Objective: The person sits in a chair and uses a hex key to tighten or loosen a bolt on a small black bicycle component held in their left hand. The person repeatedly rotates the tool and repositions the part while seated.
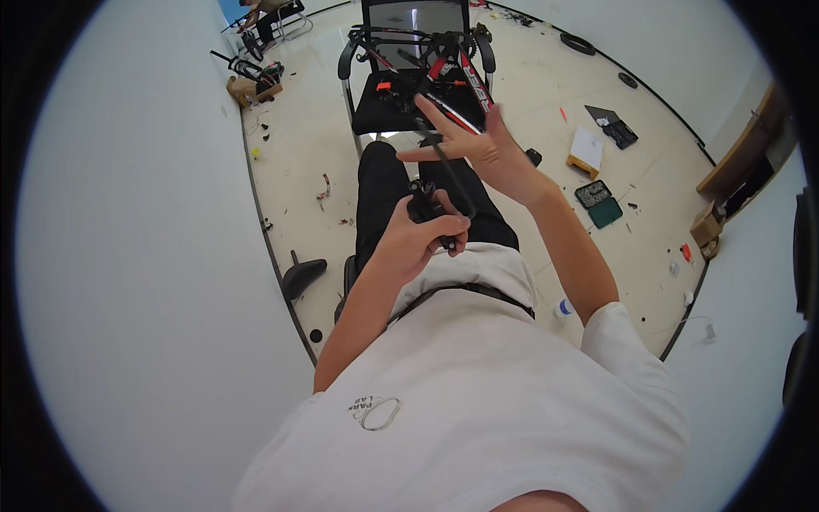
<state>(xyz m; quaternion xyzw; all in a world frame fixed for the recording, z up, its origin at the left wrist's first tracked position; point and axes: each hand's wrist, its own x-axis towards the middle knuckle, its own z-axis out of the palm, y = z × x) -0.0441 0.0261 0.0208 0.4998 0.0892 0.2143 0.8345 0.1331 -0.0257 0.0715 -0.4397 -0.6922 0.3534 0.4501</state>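
Above my lap, my left hand (414,237) is wrapped round a small black metal part (421,207), which looks like a bicycle component; the fingers hide much of it. A long dark L-shaped hex key (457,183) rises from beside that part, its bent end close to my left thumb. Whether its tip sits in the part, I cannot tell. My right hand (486,158) is raised just beyond, fingers spread wide, with the hex key's long arm passing by them. Past both hands, a red, black and white bicycle frame (471,78) lies across a chair.
The black chair (367,115) stands straight ahead. On the floor to the right lie a green case of small parts (604,213), a white box (589,145) and a black toolbox (621,132). A bicycle saddle (304,277) lies at left. Someone sits at the far left.
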